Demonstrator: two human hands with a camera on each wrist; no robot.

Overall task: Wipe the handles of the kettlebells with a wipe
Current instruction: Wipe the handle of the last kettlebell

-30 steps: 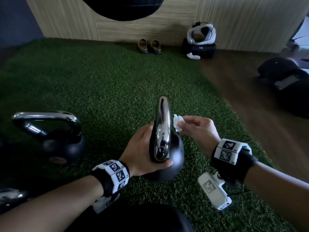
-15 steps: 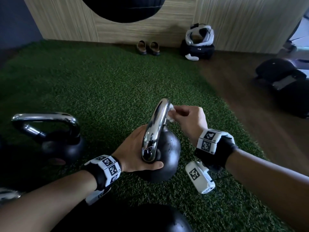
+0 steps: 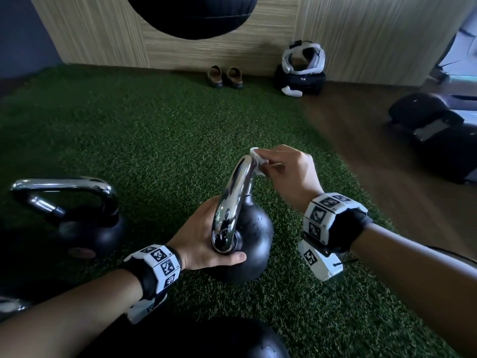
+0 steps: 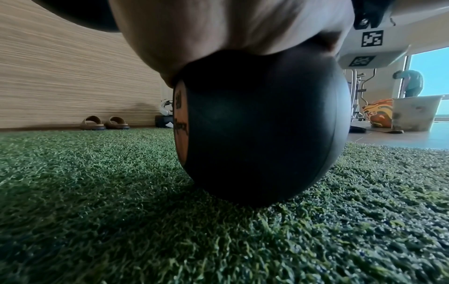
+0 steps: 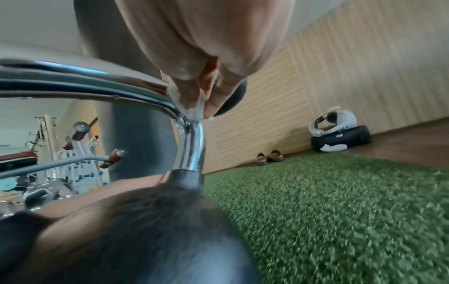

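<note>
A black kettlebell with a chrome handle stands tilted on the green turf. My left hand grips it at the near base of the handle, thumb across the ball. My right hand pinches a small white wipe and presses it against the far top bend of the handle. The wrist view shows the wipe squeezed between fingertips and chrome. A second kettlebell with a chrome handle stands to the left, untouched.
Another black ball lies at the near edge, and a chrome piece shows at far left. A punch bag hangs ahead. Sandals and a headset on a case sit by the wall. Black gear lies on the wood floor, right.
My right hand has gone from beside the handle up to its far top bend, bringing the wipe onto the chrome. The kettlebell has tilted further under my left hand.
</note>
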